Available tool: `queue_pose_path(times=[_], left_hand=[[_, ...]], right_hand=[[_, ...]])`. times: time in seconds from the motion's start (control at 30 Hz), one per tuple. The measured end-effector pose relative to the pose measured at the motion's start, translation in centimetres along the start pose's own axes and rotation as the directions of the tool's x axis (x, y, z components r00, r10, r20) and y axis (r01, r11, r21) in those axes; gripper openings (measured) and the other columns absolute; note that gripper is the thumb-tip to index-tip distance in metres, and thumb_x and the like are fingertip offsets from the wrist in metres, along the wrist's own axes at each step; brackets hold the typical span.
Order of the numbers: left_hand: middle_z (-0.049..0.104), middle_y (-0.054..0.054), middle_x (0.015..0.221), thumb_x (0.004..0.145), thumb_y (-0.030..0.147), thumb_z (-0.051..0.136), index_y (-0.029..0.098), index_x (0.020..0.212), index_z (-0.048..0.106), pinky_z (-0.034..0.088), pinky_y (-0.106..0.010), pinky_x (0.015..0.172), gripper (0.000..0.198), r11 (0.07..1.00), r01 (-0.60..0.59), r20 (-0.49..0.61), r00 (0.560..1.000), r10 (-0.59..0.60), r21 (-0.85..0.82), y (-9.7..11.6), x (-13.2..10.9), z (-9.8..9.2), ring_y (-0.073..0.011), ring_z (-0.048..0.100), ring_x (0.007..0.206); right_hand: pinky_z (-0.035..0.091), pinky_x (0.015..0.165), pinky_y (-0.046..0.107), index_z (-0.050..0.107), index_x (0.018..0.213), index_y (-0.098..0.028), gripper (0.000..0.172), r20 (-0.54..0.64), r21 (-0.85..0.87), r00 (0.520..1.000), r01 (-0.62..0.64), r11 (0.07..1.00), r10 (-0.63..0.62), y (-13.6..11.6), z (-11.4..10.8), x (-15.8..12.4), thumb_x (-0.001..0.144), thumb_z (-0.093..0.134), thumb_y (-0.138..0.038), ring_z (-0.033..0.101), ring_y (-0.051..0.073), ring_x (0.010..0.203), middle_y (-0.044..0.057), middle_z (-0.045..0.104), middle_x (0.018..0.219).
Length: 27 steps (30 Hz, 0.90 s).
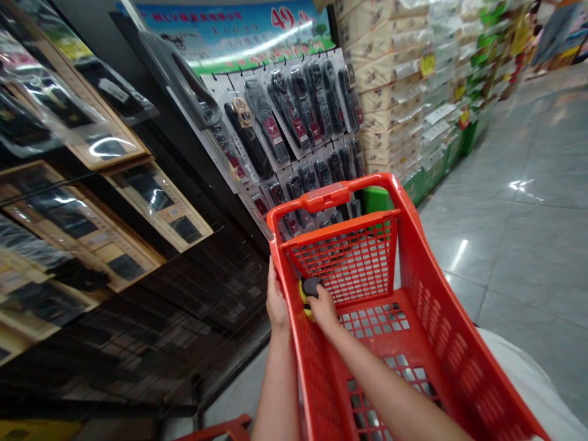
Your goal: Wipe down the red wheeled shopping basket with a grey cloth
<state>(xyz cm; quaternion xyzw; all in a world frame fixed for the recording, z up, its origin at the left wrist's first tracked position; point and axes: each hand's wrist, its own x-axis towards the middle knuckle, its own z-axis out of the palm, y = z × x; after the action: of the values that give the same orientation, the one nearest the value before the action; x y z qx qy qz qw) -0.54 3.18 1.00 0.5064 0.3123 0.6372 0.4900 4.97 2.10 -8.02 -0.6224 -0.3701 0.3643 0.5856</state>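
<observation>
A red plastic shopping cart [316, 367] fills the lower middle of the head view, with grid panels in its end and floor. My left hand [277, 300] lies against the outside of the cart's left wall, its fingers partly hidden by the rim. Inside the basket, my right hand [324, 309] is closed on a small black and yellow object [312, 286], held against the inner face of that same wall near the far end. What the object is cannot be made out clearly.
Packaged belts [298, 101] hang on a rack beyond the cart, under a blue-green sign [248, 37]. Boxed goods [158, 199] fill dark shelving at left. Stacked boxes [374, 92] stand behind. Tiled floor [519, 245] stretches right.
</observation>
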Motion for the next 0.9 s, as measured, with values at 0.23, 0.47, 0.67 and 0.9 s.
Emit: queue_pose_path(times=[0.23,0.47,0.67,0.9], left_hand=[[0.048,-0.001,0.145,0.086,0.04,0.053,0.025,0.134,0.054,0.027,-0.03,0.116,0.05,0.999,0.035,-0.031,0.999,-0.036,-0.022,0.1,0.4,0.0,-0.0191,0.037,0.138],[0.047,0.005,0.145,0.092,0.041,0.042,0.028,0.135,0.053,0.021,-0.028,0.118,0.046,0.992,0.084,-0.045,0.995,-0.089,-0.096,0.6,0.0,0.5,-0.0153,0.03,0.142],[0.051,-0.002,0.142,0.097,0.039,0.029,0.021,0.137,0.051,0.025,-0.028,0.117,0.049,0.959,0.196,-0.069,0.974,-0.214,-0.207,0.0,0.6,0.0,-0.0154,0.035,0.139],[0.064,-0.004,0.126,0.095,0.054,0.024,0.022,0.135,0.053,0.036,-0.03,0.111,0.06,0.946,0.289,-0.15,0.939,-0.31,-0.148,-0.2,0.3,-0.5,-0.0201,0.051,0.128]], right_hand=[[0.049,0.079,0.028,0.067,0.096,-0.019,0.026,0.137,0.312,0.928,0.291,0.904,-0.346,-6.5,-1.0,1.8,0.071,0.06,-0.022,0.061,0.016,0.084,0.001,0.069,0.092],[0.043,0.058,0.022,0.059,0.061,-0.018,0.007,0.047,-0.104,0.998,-0.048,0.993,0.053,-2.2,-0.7,0.8,0.066,0.057,-0.014,0.052,0.013,0.058,-0.002,0.058,0.058],[0.047,0.084,0.029,0.066,0.103,-0.021,0.026,0.25,0.166,0.868,0.398,0.902,-0.429,-8.6,-2.1,1.2,0.079,0.057,-0.025,0.059,0.017,0.097,0.004,0.062,0.108],[0.045,0.091,0.034,0.069,0.087,-0.018,0.012,0.218,-0.087,0.799,0.587,0.805,-0.56,-10.1,-2.3,1.0,0.084,0.06,-0.025,0.054,0.02,0.102,0.007,0.054,0.106]])
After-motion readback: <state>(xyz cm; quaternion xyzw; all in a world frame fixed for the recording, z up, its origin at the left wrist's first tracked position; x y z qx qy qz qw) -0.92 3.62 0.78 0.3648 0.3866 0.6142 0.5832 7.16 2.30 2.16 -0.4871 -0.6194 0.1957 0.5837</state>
